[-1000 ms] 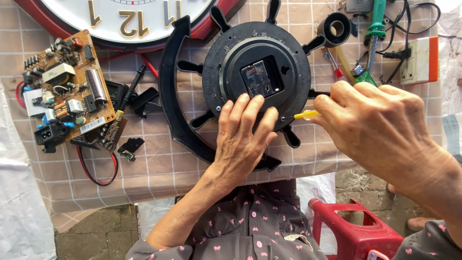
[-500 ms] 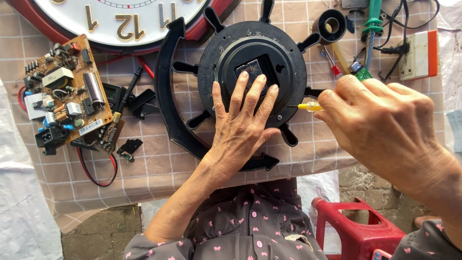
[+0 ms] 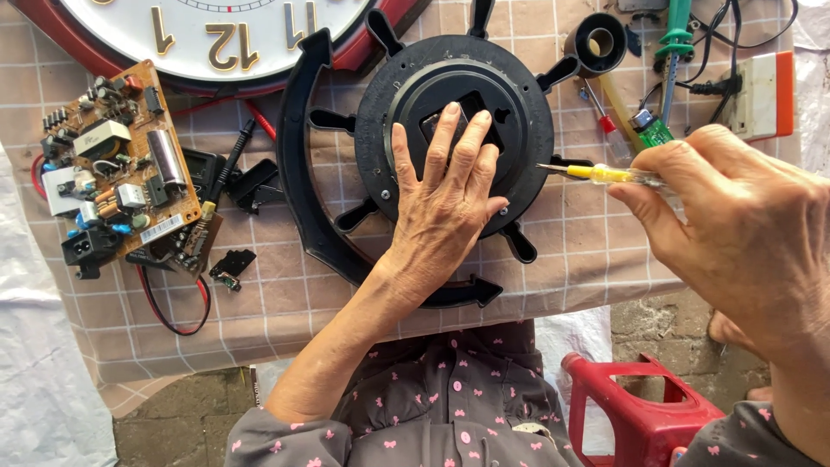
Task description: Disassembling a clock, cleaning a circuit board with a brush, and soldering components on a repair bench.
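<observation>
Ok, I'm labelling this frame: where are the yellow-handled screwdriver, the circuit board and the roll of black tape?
yellow-handled screwdriver (image 3: 605,174), head view, on its yellow handle
circuit board (image 3: 121,164), head view, board's middle
roll of black tape (image 3: 581,40), head view, left wall

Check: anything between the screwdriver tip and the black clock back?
Nothing visible. The right hand holds the yellow screwdriver with its tip at the right rim of the clock back, the gap bare. The left hand lies flat on the centre, left of the tip's path.

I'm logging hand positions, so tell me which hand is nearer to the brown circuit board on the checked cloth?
Left. The left hand lies flat on the black clock back, to the right of the circuit board. The right hand, holding the yellow screwdriver, is farther right.
</observation>
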